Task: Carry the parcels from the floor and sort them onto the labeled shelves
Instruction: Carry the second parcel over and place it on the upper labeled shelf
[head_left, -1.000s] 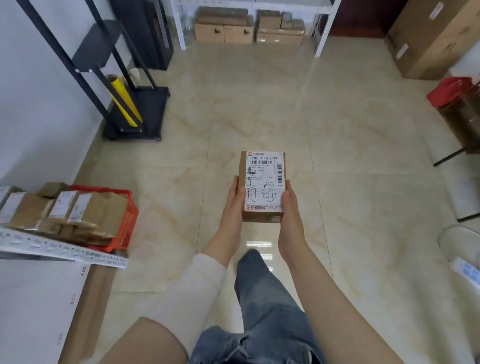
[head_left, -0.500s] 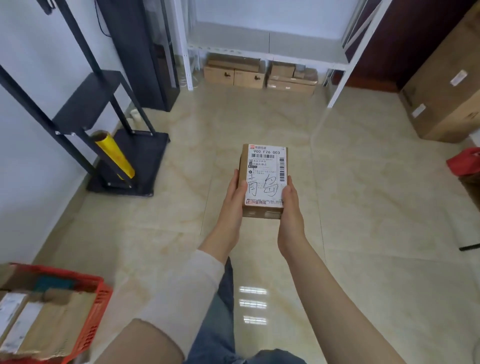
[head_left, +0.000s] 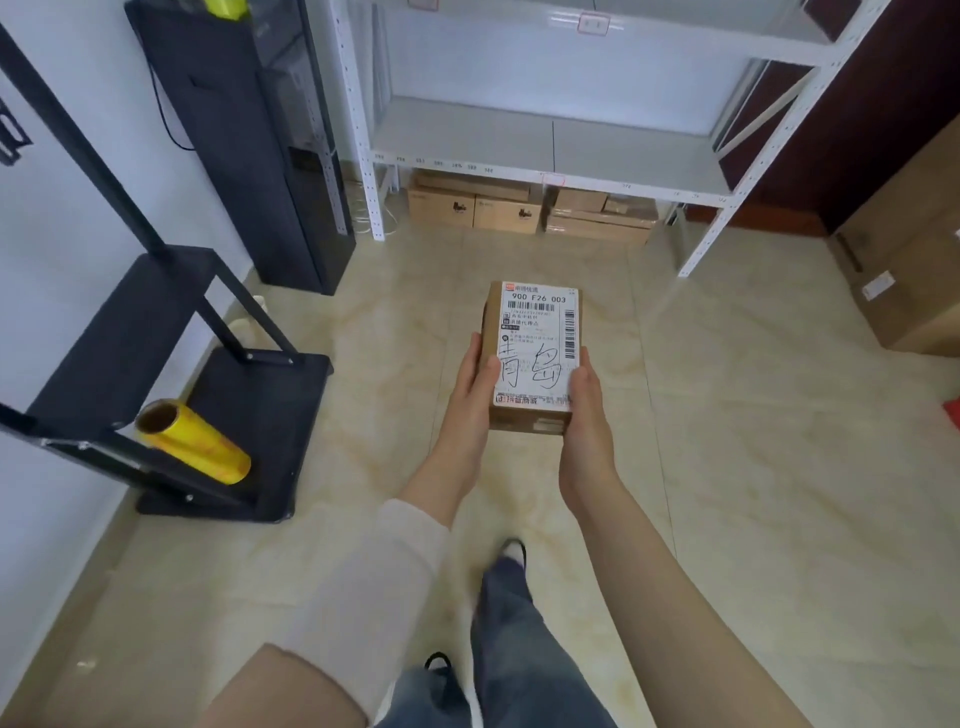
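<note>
Parcel (head_left: 532, 358) is held clear of the floor, clamped by its 2 long sides between left hand (head_left: 470, 400) and right hand (head_left: 584, 410), label face up and legible. Both hands are closed on it, thumbs over the top edges; the grip looks secure.

Judgement: the step in hand is carrying to the shelving. Keep the label upward so its code can be matched against the shelf tags before release.

White shelf unit (head_left: 550, 143) stands ahead of the grip, its lower deck bare. Cardboard boxes (head_left: 475, 205) sit beneath it. Black rack (head_left: 171, 322) with a yellow film roll (head_left: 192, 441) lies well left of the grip. The floor between shows no obstruction.
</note>
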